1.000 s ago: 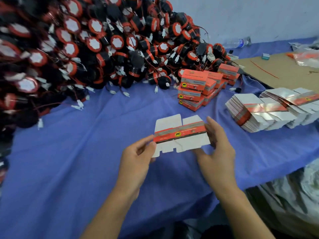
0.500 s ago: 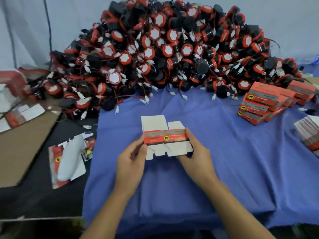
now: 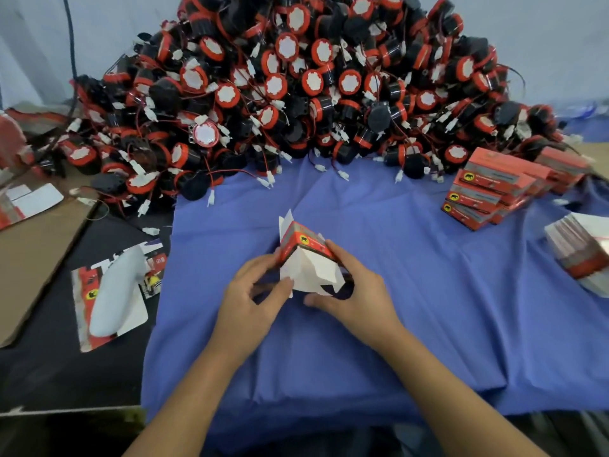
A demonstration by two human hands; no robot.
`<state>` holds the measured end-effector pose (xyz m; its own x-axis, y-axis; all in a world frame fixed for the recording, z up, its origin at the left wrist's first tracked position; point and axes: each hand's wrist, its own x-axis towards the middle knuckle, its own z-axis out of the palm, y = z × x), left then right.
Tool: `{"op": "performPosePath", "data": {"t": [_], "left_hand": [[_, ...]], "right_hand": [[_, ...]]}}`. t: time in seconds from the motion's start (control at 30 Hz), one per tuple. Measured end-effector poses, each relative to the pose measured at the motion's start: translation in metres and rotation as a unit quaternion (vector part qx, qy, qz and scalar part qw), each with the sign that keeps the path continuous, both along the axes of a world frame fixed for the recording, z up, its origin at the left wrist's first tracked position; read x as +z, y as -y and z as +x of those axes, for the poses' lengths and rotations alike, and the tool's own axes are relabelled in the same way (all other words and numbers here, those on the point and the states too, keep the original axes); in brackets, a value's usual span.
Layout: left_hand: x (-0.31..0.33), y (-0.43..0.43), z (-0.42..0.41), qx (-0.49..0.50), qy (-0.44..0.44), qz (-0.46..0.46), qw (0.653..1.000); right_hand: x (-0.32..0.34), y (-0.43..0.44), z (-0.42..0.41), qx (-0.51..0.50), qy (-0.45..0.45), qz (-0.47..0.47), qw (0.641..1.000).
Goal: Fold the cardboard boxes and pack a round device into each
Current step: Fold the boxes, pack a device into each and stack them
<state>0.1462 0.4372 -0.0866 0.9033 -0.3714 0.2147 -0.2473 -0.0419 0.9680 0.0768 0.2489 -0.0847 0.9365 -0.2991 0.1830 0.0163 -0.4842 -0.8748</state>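
Observation:
A small red-and-grey cardboard box with white flaps is held above the blue cloth, opened into a tube with its near end flaps hanging loose. My left hand pinches a white flap at the box's left side. My right hand grips the box from the right, fingers curled round it. A big heap of round black-and-red devices with wires and white plugs fills the back of the table.
Folded red boxes are stacked at the right. A pile of flat box blanks lies at the far right edge. On the left are brown cardboard and a blister-packed white item on a black surface.
The flat blank has been opened into a box shape and tilted on end. The view has swung left, so the device heap now sits straight ahead.

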Motion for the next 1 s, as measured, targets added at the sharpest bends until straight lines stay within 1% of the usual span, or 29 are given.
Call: {"op": "performPosePath", "data": {"t": [0.1,0.2,0.33,0.47,0.63,0.73,0.9,1.0], "left_hand": [[0.001,0.002,-0.004,-0.022,0.019,0.024,0.999],[0.003,0.001,-0.004,-0.009,0.024,0.029,0.999],[0.002,0.002,-0.003,0.005,0.041,0.025,0.999],[0.000,0.001,-0.002,0.009,0.052,0.024,0.998],[-0.004,0.001,-0.001,-0.001,0.079,0.000,0.997],[-0.006,0.001,0.002,-0.002,0.089,0.023,0.996],[-0.005,0.002,-0.001,0.026,0.091,0.057,0.994],[-0.003,0.002,-0.003,0.021,0.075,0.052,0.996]], "right_hand": [[-0.001,-0.001,0.001,0.003,0.014,-0.004,1.000],[-0.002,-0.001,0.001,0.001,0.037,0.002,0.999],[-0.003,0.001,-0.001,0.007,0.070,0.034,0.997],[-0.002,0.001,-0.002,0.014,0.082,0.039,0.996],[-0.010,0.004,-0.001,0.040,0.064,0.008,0.997],[-0.015,0.005,-0.001,0.045,0.061,-0.045,0.996],[-0.012,0.000,-0.004,0.006,0.102,-0.033,0.994],[-0.006,-0.002,-0.007,0.014,0.141,-0.041,0.989]]}}
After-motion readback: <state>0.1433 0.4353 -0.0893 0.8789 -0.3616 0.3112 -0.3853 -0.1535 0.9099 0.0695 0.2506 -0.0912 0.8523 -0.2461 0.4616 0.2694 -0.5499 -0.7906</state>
